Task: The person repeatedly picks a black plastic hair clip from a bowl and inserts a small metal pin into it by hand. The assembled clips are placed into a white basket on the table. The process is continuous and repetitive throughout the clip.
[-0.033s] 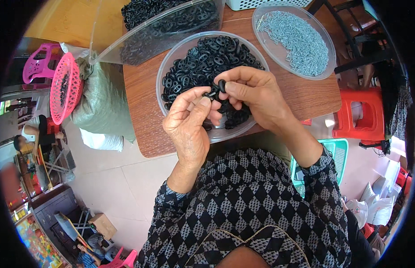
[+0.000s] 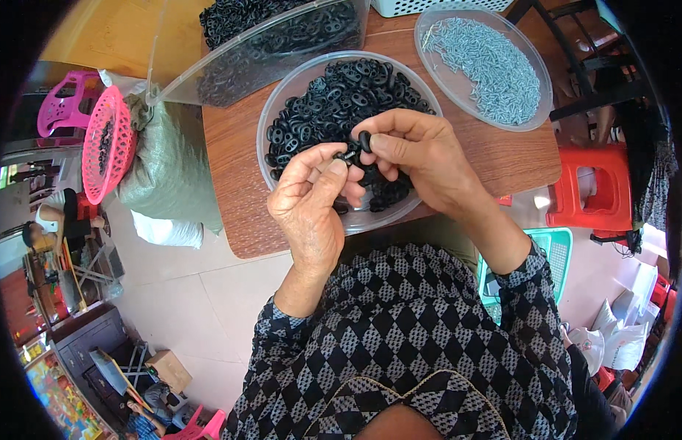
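Over a round clear tub (image 2: 262,139) of small black two-holed oval pieces (image 2: 341,95), my two hands meet fingertip to fingertip. My right hand (image 2: 422,154) pinches a glossy black oval piece (image 2: 364,141) between thumb and forefinger. Close beside it, the thumb and forefinger of my left hand (image 2: 312,194) close on another small dark piece (image 2: 346,156), mostly covered by the fingers. Whether the two pieces touch is hard to make out. To the right of the tub lies a shallow clear tray (image 2: 544,88) of small silvery screws (image 2: 495,70).
A clear bin (image 2: 246,55) of more black pieces stands at the back left of the wooden table (image 2: 242,213). Left of the table are a pink basket (image 2: 117,158) and a stuffed sack (image 2: 169,158). A red stool (image 2: 590,187) and green basket (image 2: 557,253) are at right.
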A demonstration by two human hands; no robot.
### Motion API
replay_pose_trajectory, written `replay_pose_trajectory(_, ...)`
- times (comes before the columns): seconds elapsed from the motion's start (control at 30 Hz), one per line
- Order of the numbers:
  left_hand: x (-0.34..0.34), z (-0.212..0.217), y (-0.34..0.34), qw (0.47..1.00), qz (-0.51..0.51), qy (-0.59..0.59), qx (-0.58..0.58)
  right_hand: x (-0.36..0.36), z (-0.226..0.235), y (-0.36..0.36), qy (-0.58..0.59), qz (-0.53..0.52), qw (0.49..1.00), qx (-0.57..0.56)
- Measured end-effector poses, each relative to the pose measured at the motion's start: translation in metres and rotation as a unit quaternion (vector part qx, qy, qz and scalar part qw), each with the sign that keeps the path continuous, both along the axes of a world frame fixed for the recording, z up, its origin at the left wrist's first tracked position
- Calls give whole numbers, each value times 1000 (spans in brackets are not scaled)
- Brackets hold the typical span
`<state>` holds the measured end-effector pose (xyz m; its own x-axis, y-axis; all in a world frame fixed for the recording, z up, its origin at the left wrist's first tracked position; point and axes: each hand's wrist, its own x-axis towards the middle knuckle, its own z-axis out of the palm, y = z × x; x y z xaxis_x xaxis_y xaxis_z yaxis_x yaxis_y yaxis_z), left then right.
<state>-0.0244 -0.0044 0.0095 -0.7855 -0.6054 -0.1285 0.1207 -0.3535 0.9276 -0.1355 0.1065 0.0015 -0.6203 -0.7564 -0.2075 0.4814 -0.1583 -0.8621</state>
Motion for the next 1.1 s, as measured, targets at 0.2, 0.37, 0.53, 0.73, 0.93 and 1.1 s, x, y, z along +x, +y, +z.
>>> replay_pose_trajectory(0.2, -1, 5, 2, 1000, 3, -2, -31, -2, 2, 1, -20, 13, 1000, -14)
replay_pose_trajectory(0.37, 0, 1, -1, 1000, 11, 22, 3, 2, 6, -1, 29, -17, 999, 0)
replay_pose_trajectory(0.53, -4, 1, 4, 999, 34, 19, 5, 11, 4, -12, 26, -103, 994, -12)
replay_pose_trajectory(0.73, -8, -4, 8, 996, 64, 59, 18, 29, 3, -21, -25, -142, 985, -91)
replay_pose_trajectory(0.93, -7, -4, 6, 995, 72, 72, 24, 32, 6, -16, 86, -161, 982, -40)
replay_pose_trajectory(1.1, -6, -7, 2, 996, 59, 70, 16, 30, 2, -8, 90, -117, 989, 11)
